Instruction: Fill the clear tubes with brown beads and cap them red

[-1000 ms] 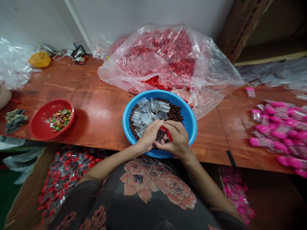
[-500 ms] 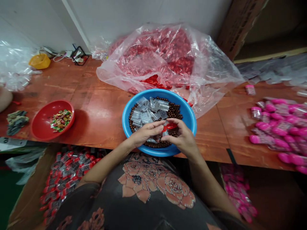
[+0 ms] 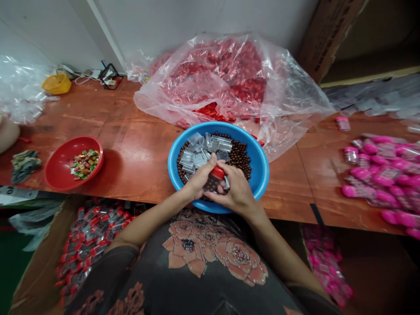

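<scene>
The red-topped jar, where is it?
In the head view, the red-topped jar is just below centre, held between the left hand and right hand, over the blue basin.

Head camera, facing forward and down, above workbench (image 3: 138,162)

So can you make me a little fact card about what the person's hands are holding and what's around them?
Left fingers: around a small jar with a red lid
Right fingers: around the same jar
Blue bowl: brown balls, clear tubes
Red bowl: small colourful bits
Behind the blue bowl: clear bag of red pieces
Far right: pink-lidded jars
Below the table, left: red-lidded jars
</scene>
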### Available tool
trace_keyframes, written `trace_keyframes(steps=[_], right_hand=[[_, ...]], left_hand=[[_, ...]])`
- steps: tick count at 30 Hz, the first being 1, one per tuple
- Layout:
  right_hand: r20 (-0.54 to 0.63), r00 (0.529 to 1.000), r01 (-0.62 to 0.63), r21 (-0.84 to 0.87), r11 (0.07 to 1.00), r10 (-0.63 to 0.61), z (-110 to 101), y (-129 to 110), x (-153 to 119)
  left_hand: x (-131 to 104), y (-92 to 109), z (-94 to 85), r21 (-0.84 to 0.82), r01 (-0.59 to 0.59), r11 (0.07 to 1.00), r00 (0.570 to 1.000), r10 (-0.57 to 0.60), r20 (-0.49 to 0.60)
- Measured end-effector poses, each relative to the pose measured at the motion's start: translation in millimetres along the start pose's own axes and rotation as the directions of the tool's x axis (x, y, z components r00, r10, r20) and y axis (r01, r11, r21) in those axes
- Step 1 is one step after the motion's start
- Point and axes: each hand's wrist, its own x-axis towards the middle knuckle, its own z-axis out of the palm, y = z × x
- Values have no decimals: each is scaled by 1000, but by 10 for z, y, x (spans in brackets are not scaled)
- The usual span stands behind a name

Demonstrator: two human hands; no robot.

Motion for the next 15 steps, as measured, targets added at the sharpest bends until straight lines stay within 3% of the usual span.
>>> trace_keyframes(steps=[8, 15], right_hand=[[122, 987, 139, -301, 944, -107, -158, 81, 99], [164, 972, 218, -339, 915, -171, -70, 20, 168]], left_hand=[[-44, -45, 113, 149, -132, 980, 981, 150, -121], [-91, -81, 85, 165, -159, 974, 977, 178, -113]])
